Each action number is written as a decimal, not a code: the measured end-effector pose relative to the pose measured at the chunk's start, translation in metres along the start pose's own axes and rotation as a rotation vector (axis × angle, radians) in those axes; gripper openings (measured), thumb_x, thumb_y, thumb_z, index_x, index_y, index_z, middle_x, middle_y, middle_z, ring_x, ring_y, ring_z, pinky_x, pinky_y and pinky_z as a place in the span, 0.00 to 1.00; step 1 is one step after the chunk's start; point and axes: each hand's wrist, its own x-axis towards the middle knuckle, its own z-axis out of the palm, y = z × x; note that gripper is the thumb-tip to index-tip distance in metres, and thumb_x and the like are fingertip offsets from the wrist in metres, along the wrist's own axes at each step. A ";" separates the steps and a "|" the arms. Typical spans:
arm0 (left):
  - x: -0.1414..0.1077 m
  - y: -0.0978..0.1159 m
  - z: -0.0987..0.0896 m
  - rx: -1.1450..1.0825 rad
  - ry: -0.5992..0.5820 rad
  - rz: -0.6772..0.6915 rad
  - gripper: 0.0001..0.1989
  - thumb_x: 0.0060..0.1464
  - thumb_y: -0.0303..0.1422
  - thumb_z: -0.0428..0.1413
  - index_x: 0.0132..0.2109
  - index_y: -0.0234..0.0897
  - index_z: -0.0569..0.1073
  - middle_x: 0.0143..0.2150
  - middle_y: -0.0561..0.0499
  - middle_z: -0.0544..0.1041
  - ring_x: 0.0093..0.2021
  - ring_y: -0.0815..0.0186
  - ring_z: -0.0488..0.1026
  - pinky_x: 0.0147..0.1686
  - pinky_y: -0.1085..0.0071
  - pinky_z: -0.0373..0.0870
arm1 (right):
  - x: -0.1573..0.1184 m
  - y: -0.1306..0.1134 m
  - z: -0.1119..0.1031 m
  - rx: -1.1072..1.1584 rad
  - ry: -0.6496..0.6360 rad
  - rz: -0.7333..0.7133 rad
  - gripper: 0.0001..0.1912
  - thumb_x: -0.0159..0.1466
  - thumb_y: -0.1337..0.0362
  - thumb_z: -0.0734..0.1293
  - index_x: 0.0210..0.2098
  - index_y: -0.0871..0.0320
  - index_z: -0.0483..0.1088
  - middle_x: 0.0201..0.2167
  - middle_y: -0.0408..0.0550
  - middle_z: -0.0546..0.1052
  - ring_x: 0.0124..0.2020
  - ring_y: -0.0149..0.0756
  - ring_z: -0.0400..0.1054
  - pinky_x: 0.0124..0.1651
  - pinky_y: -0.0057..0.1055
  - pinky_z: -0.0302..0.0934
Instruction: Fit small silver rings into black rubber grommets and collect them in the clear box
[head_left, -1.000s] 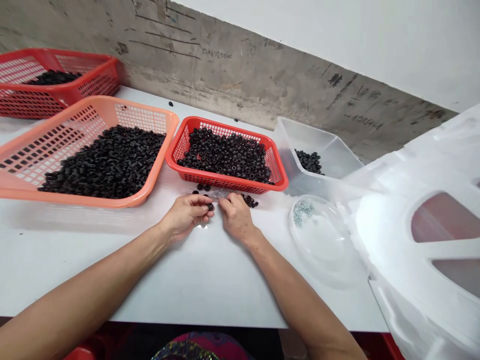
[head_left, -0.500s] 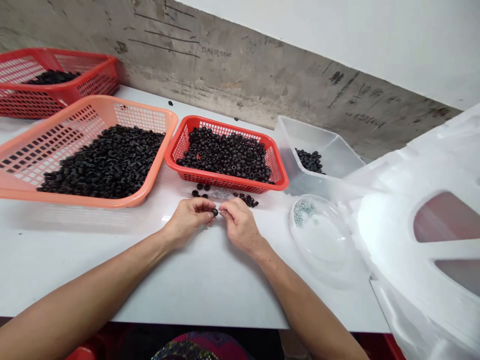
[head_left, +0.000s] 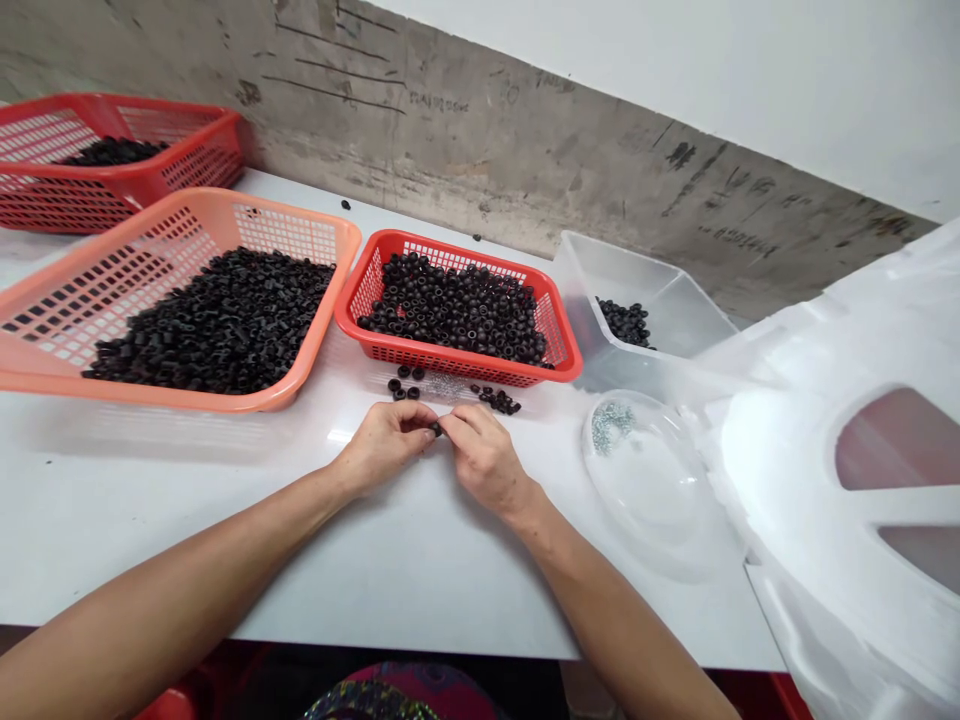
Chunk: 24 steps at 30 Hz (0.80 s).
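Note:
My left hand (head_left: 390,440) pinches a small round black part (head_left: 436,429) between thumb and fingertips, just above the white table. My right hand (head_left: 484,450) is closed too, its fingertips pressed together against the same part; whatever they pinch is hidden or too small to name. Several loose black rings (head_left: 406,384) lie just beyond my left hand. A little pile of small black pieces (head_left: 496,400) sits beyond the right one. Between these piles is a patch of tiny shiny bits (head_left: 446,387). Behind them stands a red basket (head_left: 457,362) full of black ring-like parts.
An orange basket (head_left: 296,385) of black pieces stands left, another red basket (head_left: 180,170) behind it. At right are a clear bin (head_left: 679,315) with black parts, a clear plastic dish (head_left: 660,490) holding tiny silvery bits, and a large white plastic-wrapped object (head_left: 780,450). A wall borders the back.
My hands have come closer together, and the right fingertips now meet the black part in the left hand. The whole view has shifted slightly.

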 end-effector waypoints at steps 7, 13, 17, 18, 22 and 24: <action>0.000 -0.002 -0.001 0.001 -0.011 -0.006 0.06 0.40 0.24 0.57 0.30 0.33 0.75 0.24 0.53 0.73 0.24 0.70 0.66 0.27 0.73 0.64 | -0.001 0.003 -0.001 0.092 0.076 -0.030 0.13 0.64 0.74 0.55 0.38 0.60 0.69 0.33 0.52 0.73 0.37 0.37 0.65 0.40 0.35 0.64; 0.001 -0.001 -0.001 -0.061 -0.025 -0.016 0.05 0.40 0.25 0.58 0.30 0.32 0.75 0.24 0.53 0.73 0.24 0.71 0.67 0.26 0.73 0.64 | -0.003 0.001 -0.001 0.132 0.065 -0.041 0.13 0.64 0.74 0.55 0.41 0.59 0.69 0.35 0.51 0.75 0.37 0.37 0.68 0.41 0.36 0.65; 0.001 0.000 -0.002 -0.251 -0.008 -0.074 0.09 0.38 0.27 0.62 0.33 0.30 0.75 0.24 0.52 0.73 0.24 0.70 0.69 0.26 0.72 0.65 | -0.003 0.003 -0.005 0.216 0.126 0.186 0.09 0.63 0.67 0.60 0.42 0.58 0.69 0.33 0.50 0.76 0.33 0.37 0.70 0.38 0.35 0.66; 0.001 -0.001 -0.002 -0.309 -0.010 -0.086 0.11 0.38 0.27 0.62 0.34 0.30 0.75 0.25 0.52 0.74 0.24 0.69 0.70 0.26 0.72 0.66 | -0.003 0.004 -0.007 0.290 0.136 0.302 0.08 0.62 0.65 0.62 0.41 0.57 0.69 0.30 0.49 0.76 0.30 0.36 0.70 0.35 0.34 0.66; 0.001 -0.002 -0.003 -0.469 -0.047 -0.139 0.13 0.38 0.26 0.64 0.35 0.30 0.74 0.27 0.50 0.74 0.27 0.68 0.73 0.28 0.72 0.67 | 0.002 0.005 -0.016 0.773 -0.003 0.692 0.11 0.59 0.56 0.66 0.34 0.57 0.69 0.22 0.43 0.73 0.18 0.29 0.65 0.20 0.26 0.59; 0.001 -0.002 -0.004 -0.507 -0.067 -0.171 0.12 0.38 0.25 0.65 0.34 0.30 0.74 0.28 0.50 0.75 0.28 0.68 0.73 0.28 0.73 0.67 | 0.003 0.006 -0.018 0.932 -0.071 0.737 0.13 0.58 0.54 0.66 0.31 0.59 0.70 0.21 0.43 0.73 0.16 0.26 0.61 0.17 0.23 0.54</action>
